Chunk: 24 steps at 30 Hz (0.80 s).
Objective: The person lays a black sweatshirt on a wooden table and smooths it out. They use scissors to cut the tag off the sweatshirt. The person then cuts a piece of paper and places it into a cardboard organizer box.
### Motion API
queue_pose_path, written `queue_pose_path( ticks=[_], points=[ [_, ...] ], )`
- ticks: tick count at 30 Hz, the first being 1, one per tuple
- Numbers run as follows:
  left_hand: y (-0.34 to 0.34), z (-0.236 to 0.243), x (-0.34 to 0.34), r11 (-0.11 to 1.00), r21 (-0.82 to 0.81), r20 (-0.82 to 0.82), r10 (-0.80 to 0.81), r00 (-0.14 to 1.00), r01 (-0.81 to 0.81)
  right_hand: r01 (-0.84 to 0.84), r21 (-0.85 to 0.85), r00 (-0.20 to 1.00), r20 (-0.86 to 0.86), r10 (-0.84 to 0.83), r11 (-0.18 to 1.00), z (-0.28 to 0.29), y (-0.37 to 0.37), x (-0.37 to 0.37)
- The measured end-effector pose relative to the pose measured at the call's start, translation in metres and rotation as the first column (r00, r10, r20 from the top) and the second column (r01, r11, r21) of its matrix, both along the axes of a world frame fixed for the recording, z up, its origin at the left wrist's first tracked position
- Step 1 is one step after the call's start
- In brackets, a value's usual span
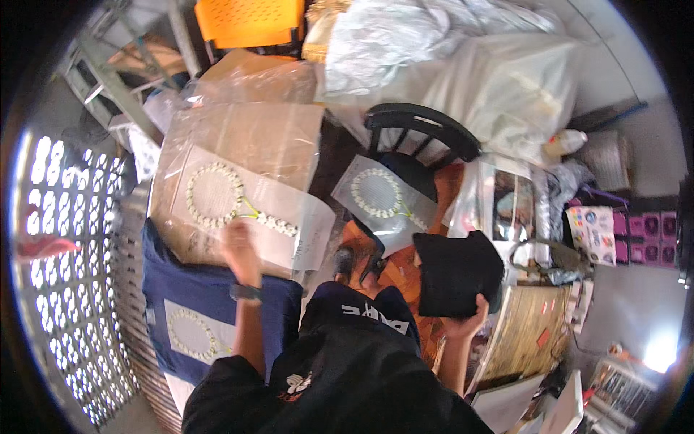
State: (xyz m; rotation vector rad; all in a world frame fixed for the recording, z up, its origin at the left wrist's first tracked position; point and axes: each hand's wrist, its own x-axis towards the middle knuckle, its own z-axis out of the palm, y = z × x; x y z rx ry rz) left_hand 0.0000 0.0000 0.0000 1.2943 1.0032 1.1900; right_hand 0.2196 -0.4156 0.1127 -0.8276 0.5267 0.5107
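My left hand (pixel 240 249), blurred, reaches over a translucent sheet (pixel 285 249) bearing a white garland design (pixel 215 166) on the cardboard-topped surface (pixel 267 130). Its finger state is unclear. My right hand (pixel 470 315) grips a folded black cloth (pixel 457 271) by its lower edge. A similar sheet (pixel 426 217) with a white ring design (pixel 376 173) lies on a black chair (pixel 423 126) ahead of me. At lower left, a navy cloth (pixel 267 311), possibly a shirt, carries another garland sheet (pixel 191 333).
An orange chair (pixel 249 18) and white plastic coverings (pixel 506 94) are at the back. A metal ladder (pixel 126 87) stands back left beside a patterned lattice wall (pixel 65 275). Purple racks (pixel 643 239), a wooden board (pixel 531 325) and a glowing lamp (pixel 661 347) are at right.
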Motion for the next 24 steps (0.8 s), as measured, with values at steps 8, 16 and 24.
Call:
queue_pose_path(
  ticks=[8,16,24],
  points=[
    [-0.245,0.115,0.158,0.373,-0.589,0.101,-0.846,0.524,0.717,-0.043,-0.409,0.956,0.248,0.157,0.912,0.0,-0.08,-0.134],
    [-0.354,0.162,0.118,-0.076,-0.01,0.034,-0.997,-0.075,0.997,0.11,-0.715,0.839,0.439,0.321,0.691,0.057,-0.229,-0.233],
    [-0.484,0.167,0.002,-0.475,0.664,-0.646,-0.754,0.123,0.577,0.759,-0.537,0.519,0.84,0.157,0.367,0.123,-0.322,-0.308]
  ],
)
